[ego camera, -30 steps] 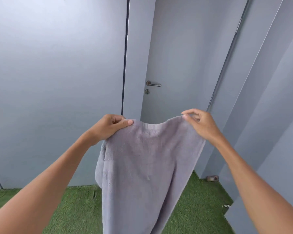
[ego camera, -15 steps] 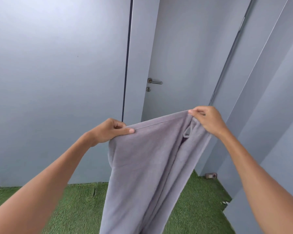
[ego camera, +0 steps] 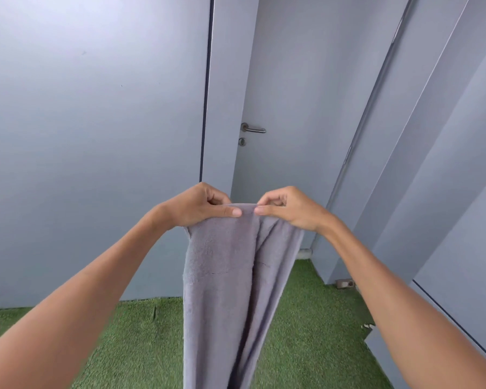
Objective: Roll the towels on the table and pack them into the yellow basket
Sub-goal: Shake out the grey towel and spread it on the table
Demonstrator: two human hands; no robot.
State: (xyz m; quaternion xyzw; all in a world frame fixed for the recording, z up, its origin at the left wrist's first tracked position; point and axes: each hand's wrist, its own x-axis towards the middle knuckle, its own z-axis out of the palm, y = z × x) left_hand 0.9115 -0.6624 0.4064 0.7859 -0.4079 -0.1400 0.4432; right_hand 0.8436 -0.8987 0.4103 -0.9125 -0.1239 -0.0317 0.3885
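Note:
A grey towel hangs in the air in front of me, folded lengthwise and running down past the bottom of the view. My left hand pinches its top edge on the left. My right hand pinches the top edge on the right. The two thumbs almost meet at the middle of the edge. The table and the yellow basket are out of view.
Grey wall panels fill the view ahead. A grey door with a metal handle stands behind the towel. Green artificial turf covers the floor. A small door stop sits on the floor at the right.
My hands have come together, folding the spread towel in half lengthwise. The towel hangs narrower than before.

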